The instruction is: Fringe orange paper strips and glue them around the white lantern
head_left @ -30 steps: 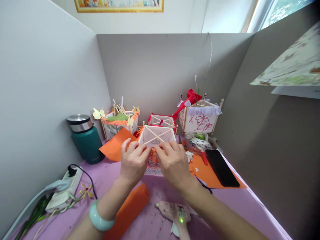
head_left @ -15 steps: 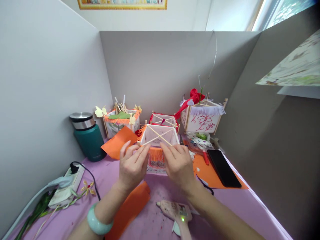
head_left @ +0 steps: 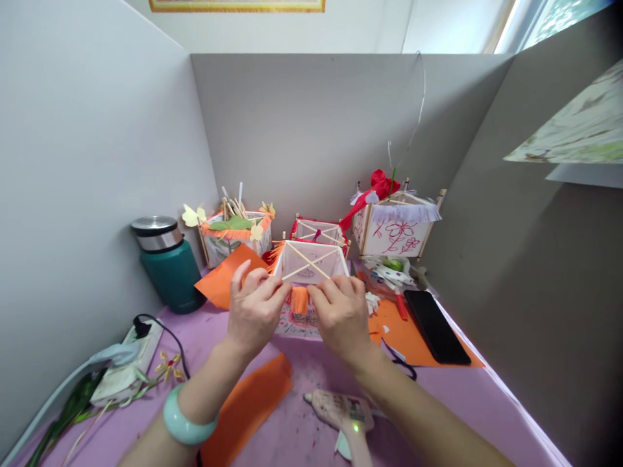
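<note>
Your left hand (head_left: 256, 311) and right hand (head_left: 341, 314) meet at the near face of a white paper lantern (head_left: 311, 263) framed in thin wooden sticks, at the middle of a purple-covered desk (head_left: 302, 421). Both hands pinch an orange fringe strip (head_left: 300, 299) against the lantern's upper front edge, fingers closed on it, thumbs tucked under; the strip hangs between your two hands. The lantern's open top shows two crossed sticks. A pale green bangle (head_left: 185, 418) sits on your left wrist.

Just behind the lantern stands a smaller red-trimmed lantern (head_left: 318, 232). To its left is an orange-fringed lantern (head_left: 233, 237) stuffed with sticks and paper butterflies; to its right, a white-fringed lantern (head_left: 394, 230) with red flower drawings and a red paper bloom on top. A teal flask (head_left: 168, 266) with a steel lid stands by the left partition. Orange paper sheets (head_left: 224, 279) lie left of the lantern, under a black phone (head_left: 435, 327) on the right, and folded near your left forearm. A glue gun (head_left: 343, 412) with a lit green lamp rests below your right wrist. A white power strip (head_left: 129, 360) lies at the left edge, beside green stems.
</note>
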The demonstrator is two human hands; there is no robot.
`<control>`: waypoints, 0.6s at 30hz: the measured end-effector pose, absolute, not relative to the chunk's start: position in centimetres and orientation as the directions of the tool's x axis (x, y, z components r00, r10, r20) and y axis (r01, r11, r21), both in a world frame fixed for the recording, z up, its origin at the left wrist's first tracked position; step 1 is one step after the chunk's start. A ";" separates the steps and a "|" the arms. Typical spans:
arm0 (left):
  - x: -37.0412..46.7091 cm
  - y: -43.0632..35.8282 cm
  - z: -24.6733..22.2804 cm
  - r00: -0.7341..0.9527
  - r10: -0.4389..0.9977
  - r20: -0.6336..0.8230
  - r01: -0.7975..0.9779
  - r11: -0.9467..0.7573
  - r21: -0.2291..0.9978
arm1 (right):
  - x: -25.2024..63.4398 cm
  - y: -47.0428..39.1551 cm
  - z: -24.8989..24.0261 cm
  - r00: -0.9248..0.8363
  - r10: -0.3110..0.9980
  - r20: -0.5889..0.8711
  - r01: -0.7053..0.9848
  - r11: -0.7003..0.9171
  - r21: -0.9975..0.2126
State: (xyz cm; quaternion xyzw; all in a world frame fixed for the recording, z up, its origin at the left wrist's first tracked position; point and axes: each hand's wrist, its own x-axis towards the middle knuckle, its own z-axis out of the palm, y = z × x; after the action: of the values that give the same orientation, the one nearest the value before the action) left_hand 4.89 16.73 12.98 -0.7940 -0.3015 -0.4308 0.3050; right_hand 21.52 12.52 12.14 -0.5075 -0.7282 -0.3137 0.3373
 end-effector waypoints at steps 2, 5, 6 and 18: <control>4.8 16.9 12.5 0.432 0.185 0.883 0.739 -0.633 -0.229 | 21.4 12.7 11.7 -0.237 0.505 0.830 0.953 0.286 0.098; 4.7 17.0 11.9 0.418 0.156 0.895 0.740 -0.629 -0.236 | 21.7 12.4 11.4 -0.239 0.489 0.839 0.947 0.307 0.091; 4.6 17.0 11.8 0.419 0.150 0.896 0.738 -0.632 -0.239 | 22.0 12.2 11.6 -0.252 0.488 0.836 0.941 0.325 0.094; 7.4 16.1 13.7 0.494 0.195 0.848 0.609 -0.773 -0.177 | 26.0 9.3 13.4 -0.161 0.500 0.851 0.967 0.254 0.034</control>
State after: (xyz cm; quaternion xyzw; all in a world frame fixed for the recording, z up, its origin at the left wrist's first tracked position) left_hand 7.43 16.13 13.73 -0.8317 -0.2417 -0.4413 0.2346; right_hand 26.01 9.30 13.42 -0.5265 -0.6963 -0.3094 0.3772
